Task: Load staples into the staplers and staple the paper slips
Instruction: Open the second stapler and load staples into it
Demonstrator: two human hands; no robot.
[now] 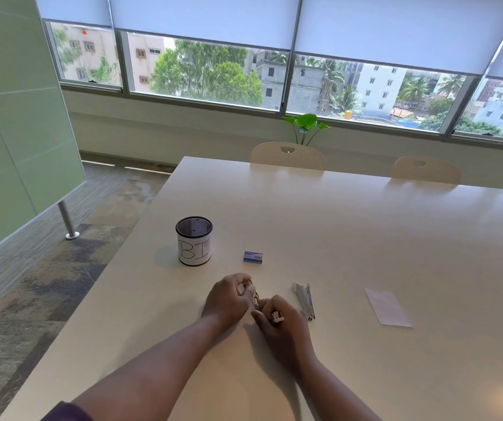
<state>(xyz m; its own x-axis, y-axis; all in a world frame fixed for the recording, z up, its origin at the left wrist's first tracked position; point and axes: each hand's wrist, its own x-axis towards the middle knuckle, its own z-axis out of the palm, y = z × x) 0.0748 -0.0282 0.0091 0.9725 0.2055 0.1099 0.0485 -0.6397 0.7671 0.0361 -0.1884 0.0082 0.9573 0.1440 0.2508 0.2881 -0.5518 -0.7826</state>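
Your two hands meet over the near part of the bench point(365, 238), both curled round one small stapler point(254, 296): your left hand point(227, 299) grips its far end, your right hand point(280, 322) pinches the near end, where a pale metal piece shows between the fingers. Its body looks metallic with a brassy glint. Just right of it a second stapler point(304, 300), silver, lies open on the bench. A white paper slip point(388, 308) lies farther right. Beyond your hands sit a small blue staple box point(253, 257) and a black mesh cup point(194, 240) with a white label; what it holds you cannot tell.
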